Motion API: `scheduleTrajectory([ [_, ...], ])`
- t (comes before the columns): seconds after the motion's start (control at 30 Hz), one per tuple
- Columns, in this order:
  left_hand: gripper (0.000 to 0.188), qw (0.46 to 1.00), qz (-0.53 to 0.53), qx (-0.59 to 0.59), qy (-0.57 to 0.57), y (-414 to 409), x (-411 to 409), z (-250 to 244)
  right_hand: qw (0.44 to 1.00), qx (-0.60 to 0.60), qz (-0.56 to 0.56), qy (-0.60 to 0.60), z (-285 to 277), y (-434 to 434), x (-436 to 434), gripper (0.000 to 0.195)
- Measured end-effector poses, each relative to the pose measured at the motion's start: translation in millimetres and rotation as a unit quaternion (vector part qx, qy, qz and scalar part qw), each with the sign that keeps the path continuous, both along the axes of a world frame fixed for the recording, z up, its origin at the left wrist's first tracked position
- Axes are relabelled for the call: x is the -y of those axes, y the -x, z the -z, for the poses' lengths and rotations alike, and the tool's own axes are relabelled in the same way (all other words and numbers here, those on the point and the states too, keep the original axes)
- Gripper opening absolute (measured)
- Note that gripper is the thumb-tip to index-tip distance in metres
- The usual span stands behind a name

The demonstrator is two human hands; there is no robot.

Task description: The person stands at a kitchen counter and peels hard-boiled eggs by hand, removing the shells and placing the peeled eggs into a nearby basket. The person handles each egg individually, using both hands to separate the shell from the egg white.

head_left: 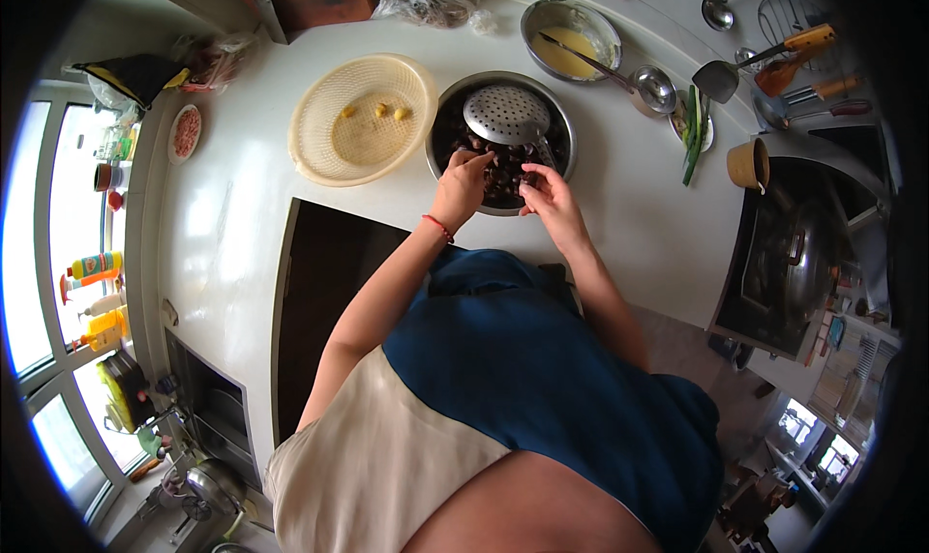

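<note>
Dark brown nuts, seemingly chestnuts (502,175), fill a round steel bowl (573,136) on the white counter. My right hand (548,201) pinches one dark nut (529,180) between thumb and fingers over the bowl's near right side. Over the near left side is my left hand (464,183), its thumb and forefinger close together; whether they hold something cannot be told. A perforated steel skimmer (506,114) rests on the nuts, its handle towards the right hand. Left of the bowl, a cream plastic colander (308,146) holds several yellow peeled pieces (381,109).
Behind the nuts stands a steel bowl of yellow batter (570,51), with a ladle (653,88) beside it. Green onions (693,139) lie on a plate at right, near the stove (776,255). A plate of minced meat (186,133) and a cleaver (270,17) are at left.
</note>
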State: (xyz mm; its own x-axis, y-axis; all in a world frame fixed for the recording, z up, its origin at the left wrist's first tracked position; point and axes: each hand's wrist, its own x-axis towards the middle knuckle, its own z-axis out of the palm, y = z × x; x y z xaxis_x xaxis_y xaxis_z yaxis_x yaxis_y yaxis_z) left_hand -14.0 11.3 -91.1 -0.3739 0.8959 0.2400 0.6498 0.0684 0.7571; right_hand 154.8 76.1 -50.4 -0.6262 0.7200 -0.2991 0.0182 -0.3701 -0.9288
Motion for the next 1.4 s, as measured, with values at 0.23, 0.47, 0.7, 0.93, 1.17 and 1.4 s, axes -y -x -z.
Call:
scheduleTrajectory([
  [0.23,0.027,0.945,0.124,0.293,0.081,-18,7,-76,0.928,0.152,-0.044,-0.339,-16,2,8,0.034],
  [0.47,0.024,0.916,0.146,0.344,0.148,-9,7,-75,0.899,0.150,-0.075,-0.404,-29,2,9,0.035],
  [0.7,0.026,0.882,0.194,0.409,0.132,-3,10,-77,0.907,0.095,-0.101,-0.398,-32,-4,6,0.033],
  [0.93,0.024,0.908,0.182,0.360,0.111,-4,14,-80,0.908,0.074,-0.093,-0.403,-30,-8,5,0.037],
  [1.17,0.022,0.925,0.140,0.336,0.109,-11,16,-87,0.881,0.073,-0.082,-0.460,-34,-7,6,0.039],
  [1.4,0.022,0.946,0.111,0.285,0.111,-15,18,-87,0.863,0.065,-0.060,-0.497,-27,-7,7,0.040],
])
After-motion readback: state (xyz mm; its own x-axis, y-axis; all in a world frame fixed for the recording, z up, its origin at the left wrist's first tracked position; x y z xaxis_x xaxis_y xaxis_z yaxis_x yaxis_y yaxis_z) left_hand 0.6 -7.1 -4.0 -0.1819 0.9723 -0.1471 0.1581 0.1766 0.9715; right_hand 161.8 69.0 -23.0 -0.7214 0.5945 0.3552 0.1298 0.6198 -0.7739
